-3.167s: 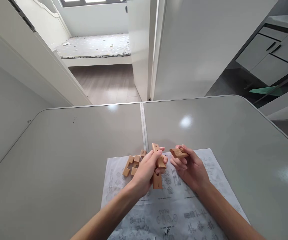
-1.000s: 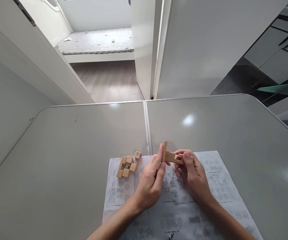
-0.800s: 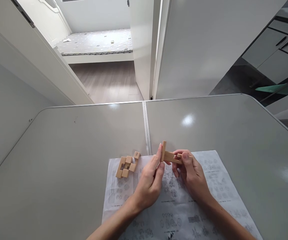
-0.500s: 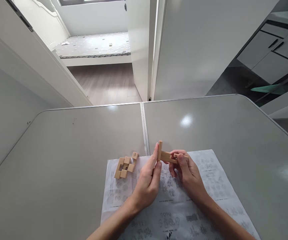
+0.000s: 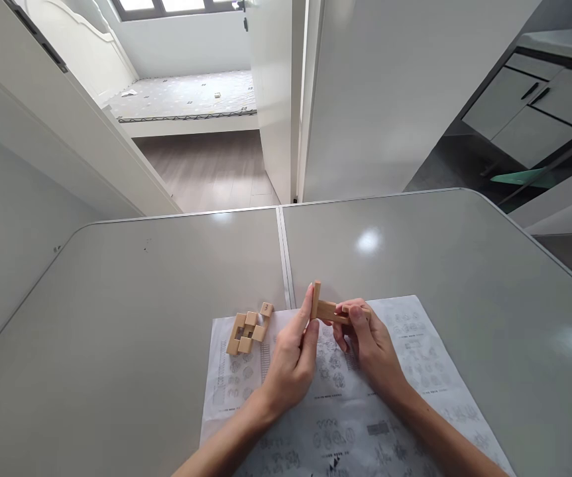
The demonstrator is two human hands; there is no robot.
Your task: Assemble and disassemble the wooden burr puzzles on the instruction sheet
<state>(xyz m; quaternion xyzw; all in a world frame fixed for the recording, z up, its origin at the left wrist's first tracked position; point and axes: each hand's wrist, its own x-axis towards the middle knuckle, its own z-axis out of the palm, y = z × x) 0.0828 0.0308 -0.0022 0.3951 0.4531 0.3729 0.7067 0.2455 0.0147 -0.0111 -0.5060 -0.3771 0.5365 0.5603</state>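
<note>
Over printed sheet [image 5: 427, 361], hands [image 5: 289, 364] angled inward, holding wooden pieces [image 5: 326, 310]

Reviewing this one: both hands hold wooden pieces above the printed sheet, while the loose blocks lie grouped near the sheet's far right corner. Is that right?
Not quite: the loose blocks lie near the far left corner, as the head view shows. The rest stands: the left hand and right hand hold wooden pieces above the printed sheet.
</note>
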